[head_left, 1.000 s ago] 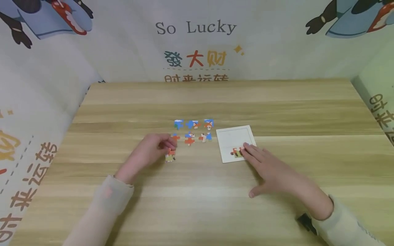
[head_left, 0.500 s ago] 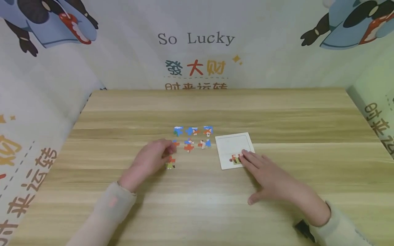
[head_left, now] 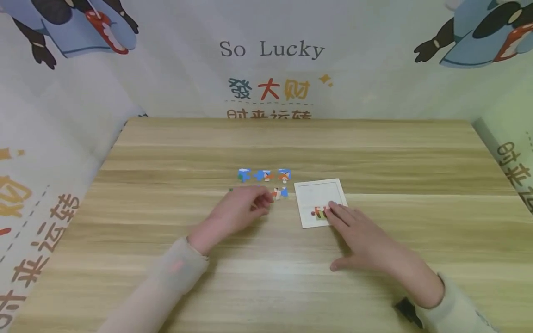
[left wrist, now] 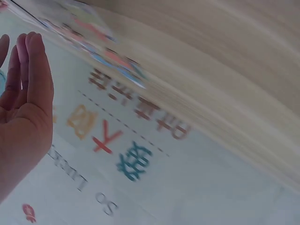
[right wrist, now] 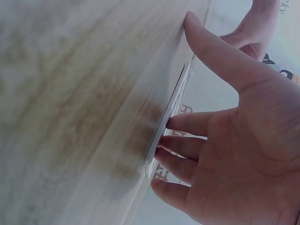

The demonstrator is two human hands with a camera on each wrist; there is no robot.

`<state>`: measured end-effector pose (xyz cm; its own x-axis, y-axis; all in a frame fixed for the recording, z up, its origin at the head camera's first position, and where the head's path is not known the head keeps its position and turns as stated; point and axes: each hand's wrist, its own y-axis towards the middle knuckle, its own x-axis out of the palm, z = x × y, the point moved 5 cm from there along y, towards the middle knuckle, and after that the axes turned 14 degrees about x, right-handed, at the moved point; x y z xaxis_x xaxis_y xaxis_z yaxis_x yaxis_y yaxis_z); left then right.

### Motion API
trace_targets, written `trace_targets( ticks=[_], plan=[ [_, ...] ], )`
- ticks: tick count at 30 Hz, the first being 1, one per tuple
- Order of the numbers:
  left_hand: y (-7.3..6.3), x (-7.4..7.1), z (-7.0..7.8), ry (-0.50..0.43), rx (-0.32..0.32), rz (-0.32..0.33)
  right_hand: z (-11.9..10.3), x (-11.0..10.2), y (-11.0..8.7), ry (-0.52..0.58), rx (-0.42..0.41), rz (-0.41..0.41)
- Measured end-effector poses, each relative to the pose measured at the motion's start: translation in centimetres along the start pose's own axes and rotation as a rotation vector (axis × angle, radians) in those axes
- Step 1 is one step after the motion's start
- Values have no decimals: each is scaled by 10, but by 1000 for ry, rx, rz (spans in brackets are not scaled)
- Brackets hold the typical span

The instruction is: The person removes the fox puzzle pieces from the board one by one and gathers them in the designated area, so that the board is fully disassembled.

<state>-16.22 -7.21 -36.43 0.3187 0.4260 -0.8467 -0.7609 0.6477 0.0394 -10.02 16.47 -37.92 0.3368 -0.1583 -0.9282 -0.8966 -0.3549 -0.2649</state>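
Small picture jigsaw pieces lie left of centre in the head view. A top row shows a blue-and-green piece, a blue-and-orange one and a fox-face piece. My left hand hovers over the lower pieces and hides some. Its loosely bent fingers are near a white-and-blue piece; in the left wrist view no piece shows between thumb and fingers. My right hand rests its straight fingertips on a square white puzzle board, touching joined orange-and-green pieces along its lower part.
A wooden table bears everything, with a printed cloth behind and at both sides. Beside the right wrist is a small black object. Pieces look blurred and edge-on in the left wrist view.
My left hand has moved right from the lower-left piece to above the middle pieces; that lower-left piece is now out of sight. My right hand stays on the board.
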Motion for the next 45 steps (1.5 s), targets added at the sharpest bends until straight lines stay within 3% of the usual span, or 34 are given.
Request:
trace_targets(
  ticks=[5, 11, 14, 18, 30, 40, 45],
  plan=[
    [30, 30, 34, 18, 72, -109, 6, 3, -2, 19, 8, 44],
    [58, 61, 59, 242, 99, -249, 7, 4, -5, 19, -16, 78],
    [65, 67, 64, 334, 88, -264, 7, 4, -7, 5, -18, 98],
    [66, 71, 67, 380, 65, -255, 7, 4, -9, -1, -18, 106],
    [64, 69, 62, 295, 0, -269, 7, 0, -13, 7, -30, 149],
    [78, 65, 53, 141, -30, -313, 11, -5, -7, 35, -31, 157],
    [82, 65, 52, 115, -35, -319, 12, -6, -6, 67, -2, 147]
  ],
)
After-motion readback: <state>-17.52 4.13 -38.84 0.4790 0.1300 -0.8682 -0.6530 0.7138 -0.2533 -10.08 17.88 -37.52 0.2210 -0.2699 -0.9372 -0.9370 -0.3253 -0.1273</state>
